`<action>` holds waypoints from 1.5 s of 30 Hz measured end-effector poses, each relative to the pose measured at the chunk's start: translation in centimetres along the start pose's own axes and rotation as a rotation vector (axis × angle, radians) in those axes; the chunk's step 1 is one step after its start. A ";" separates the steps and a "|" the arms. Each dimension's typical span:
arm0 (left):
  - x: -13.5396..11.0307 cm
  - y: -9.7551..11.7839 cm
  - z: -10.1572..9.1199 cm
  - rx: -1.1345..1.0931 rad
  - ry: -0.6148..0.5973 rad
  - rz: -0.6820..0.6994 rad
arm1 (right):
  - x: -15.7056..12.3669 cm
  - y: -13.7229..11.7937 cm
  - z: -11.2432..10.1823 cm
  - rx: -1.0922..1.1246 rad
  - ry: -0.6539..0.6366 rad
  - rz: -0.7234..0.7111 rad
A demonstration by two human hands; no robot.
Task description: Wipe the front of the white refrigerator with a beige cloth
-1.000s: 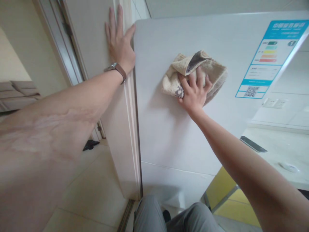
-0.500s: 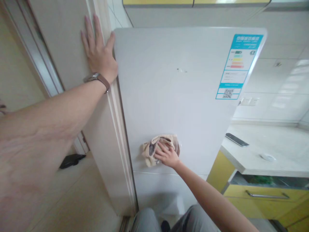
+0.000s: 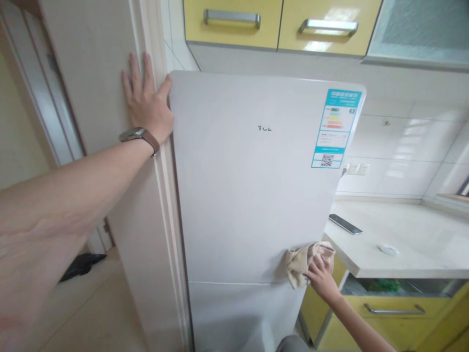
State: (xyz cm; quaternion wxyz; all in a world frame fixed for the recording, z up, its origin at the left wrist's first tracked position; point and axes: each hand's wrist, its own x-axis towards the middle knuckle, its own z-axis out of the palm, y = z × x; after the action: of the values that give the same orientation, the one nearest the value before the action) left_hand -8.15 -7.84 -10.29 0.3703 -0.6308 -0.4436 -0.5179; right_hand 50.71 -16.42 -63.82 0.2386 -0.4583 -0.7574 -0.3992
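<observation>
My right hand (image 3: 320, 276) presses a crumpled beige cloth (image 3: 302, 264) against the white fridge door (image 3: 242, 195), low down near the door's right edge and just above the seam to the lower door. Its fingers are curled over the cloth. My left hand (image 3: 146, 102), with a brown-strapped watch on the wrist, lies flat with its fingers spread on the beige door frame (image 3: 110, 73) beside the fridge's top left corner; the thumb touches the fridge edge.
A blue energy label (image 3: 335, 128) sticks to the fridge's upper right. Yellow wall cabinets (image 3: 278, 22) hang above. To the right, a pale countertop (image 3: 403, 244) carries a dark flat object (image 3: 345, 224) and a small white item (image 3: 388, 250), over yellow drawers (image 3: 395, 313).
My right hand has carried the cloth from the upper door down to its lower left, then across to the lower right edge. The view has pulled back and up. The left hand has stayed put.
</observation>
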 end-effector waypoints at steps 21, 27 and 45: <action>-0.1 0.6 -0.3 -0.032 -0.005 -0.028 | 40.8 13.9 -22.1 -0.054 0.433 0.332; -0.1 0.6 -0.4 -0.058 0.003 -0.028 | 45.0 11.2 -22.4 -0.106 0.515 0.447; -0.4 1.1 -0.9 -0.123 -0.032 -0.062 | 41.8 10.6 -19.8 -0.119 0.530 0.314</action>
State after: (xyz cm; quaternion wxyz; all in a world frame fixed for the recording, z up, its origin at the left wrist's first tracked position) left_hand -7.47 -9.09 -10.48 0.3075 -0.6466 -0.4362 -0.5451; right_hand 40.53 -8.89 -18.07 0.4593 -0.4629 -0.5639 -0.5068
